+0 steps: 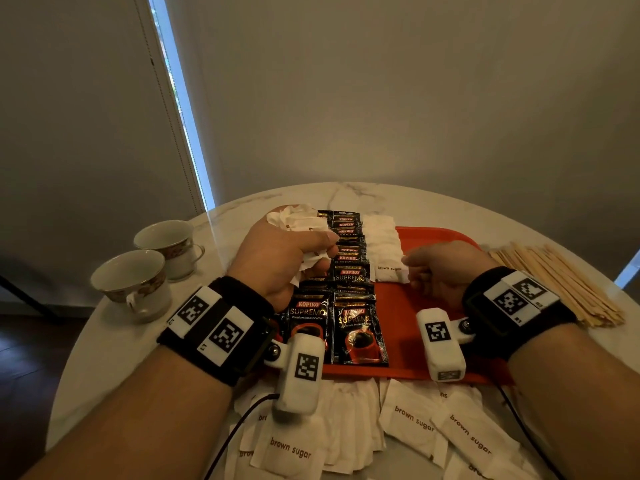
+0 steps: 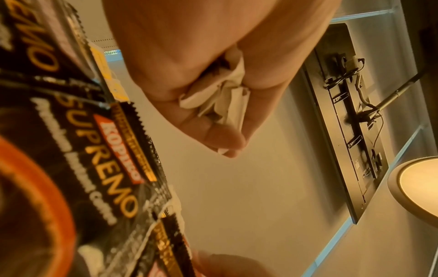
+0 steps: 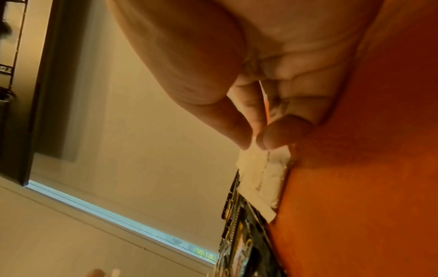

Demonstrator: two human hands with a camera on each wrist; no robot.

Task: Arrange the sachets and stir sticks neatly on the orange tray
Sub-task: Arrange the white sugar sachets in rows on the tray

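On the orange tray [image 1: 408, 313] lie overlapping rows of black coffee sachets [image 1: 349, 275] and, to their right, a row of white brown sugar sachets [image 1: 381, 240]. My left hand [image 1: 284, 258] hovers over the coffee rows and grips a crumpled bunch of white sugar sachets [image 1: 301, 221] [image 2: 222, 97]. My right hand [image 1: 440, 268] rests on the tray and pinches the nearest sachet [image 1: 389, 270] [image 3: 263, 174] of the white row between thumb and finger. Wooden stir sticks [image 1: 554, 282] lie in a heap on the table right of the tray.
Several loose brown sugar sachets [image 1: 412, 419] are scattered on the marble table [image 1: 346, 195] in front of the tray. Two teacups [image 1: 135, 282] [image 1: 166, 240] stand at the left. Cables run from the wrist cameras across the near edge.
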